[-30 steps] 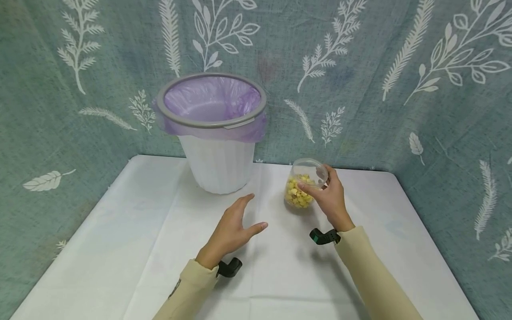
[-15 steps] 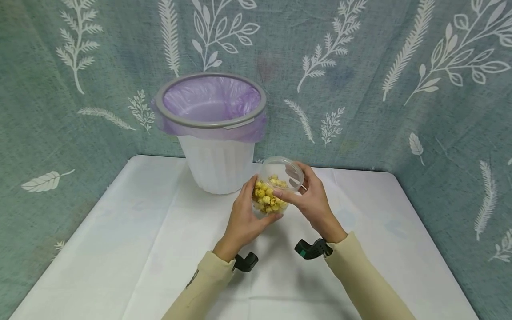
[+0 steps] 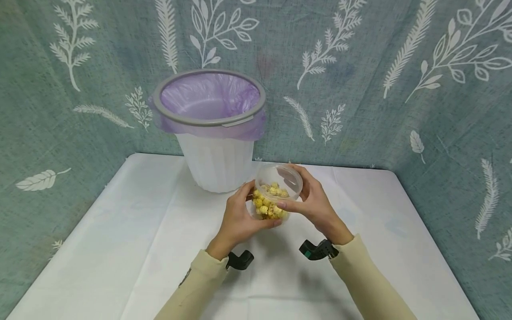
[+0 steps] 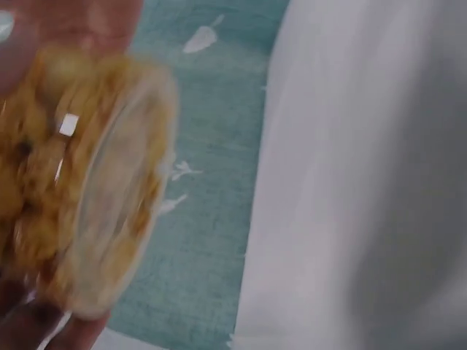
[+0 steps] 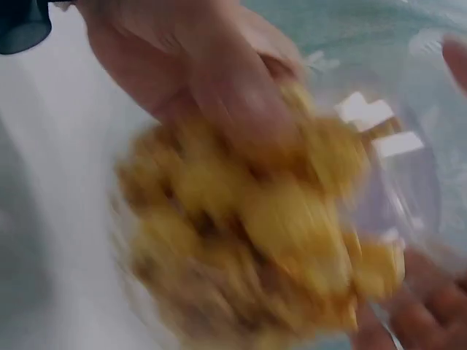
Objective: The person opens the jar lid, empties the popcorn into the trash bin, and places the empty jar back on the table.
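Note:
A clear plastic jar (image 3: 262,178) part-filled with yellow popcorn (image 3: 269,206) is held in both hands, tilted, above the white table. My left hand (image 3: 239,218) grips its lower part, thumb at the front and fingers round the left side. Nearer the jar's round top, my right hand (image 3: 314,202) holds the right side, its thumb in front and its fingers behind, partly hidden. The left wrist view shows the jar's round base (image 4: 117,197) close up. Blurred popcorn (image 5: 248,233) fills much of the right wrist view.
A white bin (image 3: 218,162) with a grey rim (image 3: 208,121) and a purple liner bag (image 3: 208,95) stands at the back left, behind the hands. A white cloth (image 3: 120,249) covers the table. Leaf-patterned green curtain (image 3: 360,129) encloses the back and sides.
My right hand has lifted the jar and brought it left, and my left hand, bare before, has taken hold of it. Since half a second ago, jar and hands have dropped slightly.

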`<state>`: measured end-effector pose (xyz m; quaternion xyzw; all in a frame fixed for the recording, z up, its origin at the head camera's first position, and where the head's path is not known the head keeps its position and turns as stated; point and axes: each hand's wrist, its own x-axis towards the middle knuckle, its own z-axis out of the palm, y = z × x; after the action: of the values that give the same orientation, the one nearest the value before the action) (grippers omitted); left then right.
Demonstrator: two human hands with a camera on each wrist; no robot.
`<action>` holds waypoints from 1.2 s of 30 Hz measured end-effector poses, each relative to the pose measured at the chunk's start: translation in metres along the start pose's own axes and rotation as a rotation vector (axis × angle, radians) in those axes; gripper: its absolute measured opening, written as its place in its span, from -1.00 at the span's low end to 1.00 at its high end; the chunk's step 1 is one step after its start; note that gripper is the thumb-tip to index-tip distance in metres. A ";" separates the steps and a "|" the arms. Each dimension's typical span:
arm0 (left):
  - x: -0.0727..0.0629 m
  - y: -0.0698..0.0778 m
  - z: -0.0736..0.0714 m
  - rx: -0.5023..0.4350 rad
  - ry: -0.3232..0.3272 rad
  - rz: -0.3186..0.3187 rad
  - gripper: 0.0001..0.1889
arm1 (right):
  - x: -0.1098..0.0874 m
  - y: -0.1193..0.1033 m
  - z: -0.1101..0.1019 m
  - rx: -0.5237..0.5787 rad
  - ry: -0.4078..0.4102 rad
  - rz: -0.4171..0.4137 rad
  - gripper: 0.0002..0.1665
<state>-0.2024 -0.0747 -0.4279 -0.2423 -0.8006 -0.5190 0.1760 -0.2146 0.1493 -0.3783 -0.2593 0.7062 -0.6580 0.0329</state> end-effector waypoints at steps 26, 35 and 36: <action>-0.009 -0.002 0.009 0.307 0.183 -0.122 0.11 | 0.003 0.009 0.022 -0.073 0.212 0.062 -0.08; -0.006 -0.004 -0.010 -0.007 -0.022 -0.067 0.00 | -0.001 0.006 0.013 0.064 0.102 -0.058 -0.10; -0.006 -0.004 -0.015 -0.055 -0.073 -0.073 -0.01 | -0.003 0.006 0.010 0.094 0.068 -0.068 -0.08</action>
<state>-0.1993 -0.0909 -0.4280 -0.2362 -0.8003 -0.5376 0.1211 -0.2102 0.1411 -0.3857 -0.2589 0.6660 -0.6995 -0.0014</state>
